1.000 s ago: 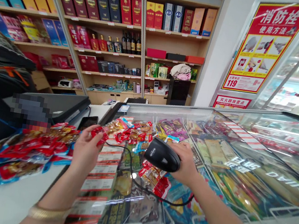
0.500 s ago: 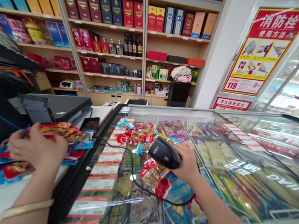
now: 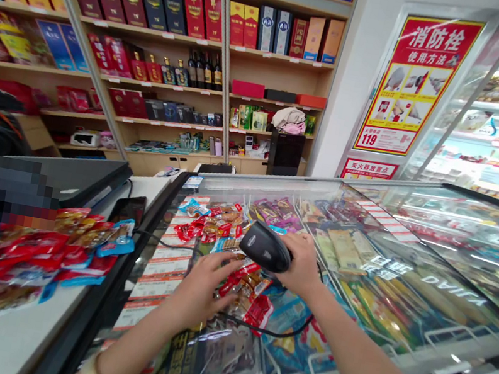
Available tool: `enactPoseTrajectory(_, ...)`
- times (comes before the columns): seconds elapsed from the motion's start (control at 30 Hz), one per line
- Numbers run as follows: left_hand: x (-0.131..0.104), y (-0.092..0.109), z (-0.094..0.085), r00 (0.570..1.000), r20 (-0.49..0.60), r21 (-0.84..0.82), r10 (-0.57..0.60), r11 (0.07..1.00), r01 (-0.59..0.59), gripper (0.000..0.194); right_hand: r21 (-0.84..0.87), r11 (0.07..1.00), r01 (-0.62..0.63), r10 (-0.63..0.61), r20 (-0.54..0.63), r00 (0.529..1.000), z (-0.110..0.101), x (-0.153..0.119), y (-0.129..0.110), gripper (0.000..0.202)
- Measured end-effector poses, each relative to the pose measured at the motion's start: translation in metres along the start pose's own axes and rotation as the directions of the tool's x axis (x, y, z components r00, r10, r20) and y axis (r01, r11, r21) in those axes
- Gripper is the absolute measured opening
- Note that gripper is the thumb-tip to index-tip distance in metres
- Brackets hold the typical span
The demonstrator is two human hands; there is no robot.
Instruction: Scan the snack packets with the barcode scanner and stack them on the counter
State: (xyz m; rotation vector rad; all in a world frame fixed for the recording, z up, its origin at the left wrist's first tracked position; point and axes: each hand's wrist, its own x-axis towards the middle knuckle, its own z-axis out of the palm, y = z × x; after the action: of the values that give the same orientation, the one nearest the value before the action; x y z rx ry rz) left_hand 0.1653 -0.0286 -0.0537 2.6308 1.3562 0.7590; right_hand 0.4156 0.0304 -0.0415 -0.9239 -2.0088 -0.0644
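Note:
My right hand (image 3: 303, 265) is wrapped round a black barcode scanner (image 3: 265, 247), held above the glass lid of a display freezer. Its black cable (image 3: 275, 332) loops over the glass. My left hand (image 3: 196, 290), fingers spread, reaches to a small group of red snack packets (image 3: 257, 310) on the lid; whether the fingertips touch them I cannot tell. Just beyond the scanner lie more red and blue snack packets (image 3: 219, 223). A larger heap of such packets (image 3: 31, 259) covers part of the white counter at the left.
A phone (image 3: 128, 210) lies on the counter (image 3: 66, 309) beside a dark flat device (image 3: 88, 179). Frozen goods show through the freezer glass (image 3: 411, 252). Shelves of boxes and bottles (image 3: 206, 71) stand behind, with a red and yellow poster (image 3: 420, 81) on the wall.
My left hand has left the heap on the counter and moved right to the packets on the freezer lid. The scanner stays in my right hand. The view has turned slightly right.

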Motion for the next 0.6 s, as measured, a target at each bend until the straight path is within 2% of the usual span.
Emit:
enactPoseTrajectory(0.1, 0.006, 0.017, 0.009, 0.981, 0.160, 0.026, 0.110, 0.993, -0.116, 0.066, 0.009, 1.000, -0.010, 0.010, 0.011, 1.000, -0.002, 0.002, -0.002, 0.029)
enactPoseTrajectory(0.23, 0.011, 0.027, 0.013, 0.962, 0.254, 0.073, 0.101, 0.990, -0.123, 0.064, 0.016, 1.000, -0.017, 0.017, -0.011, 1.000, -0.002, 0.003, -0.004, 0.025)
enactPoseTrajectory(0.3, 0.012, 0.027, 0.011, 0.962, 0.255, 0.074, 0.092, 0.991, -0.115, 0.063, 0.023, 1.000, -0.010, 0.011, -0.029, 1.000, -0.002, 0.003, -0.005, 0.024)
enactPoseTrajectory(0.5, 0.011, 0.016, -0.002, 0.987, 0.128, -0.051, 0.093, 0.995, -0.087, 0.053, 0.030, 1.000, 0.009, -0.007, -0.060, 0.998, 0.000, 0.003, -0.004, 0.027)
enactPoseTrajectory(0.6, 0.007, 0.012, -0.005, 0.993, 0.107, -0.108, 0.054, 0.993, -0.043, 0.046, 0.031, 1.000, 0.003, -0.001, -0.056, 0.998, 0.000, 0.003, -0.004, 0.026)
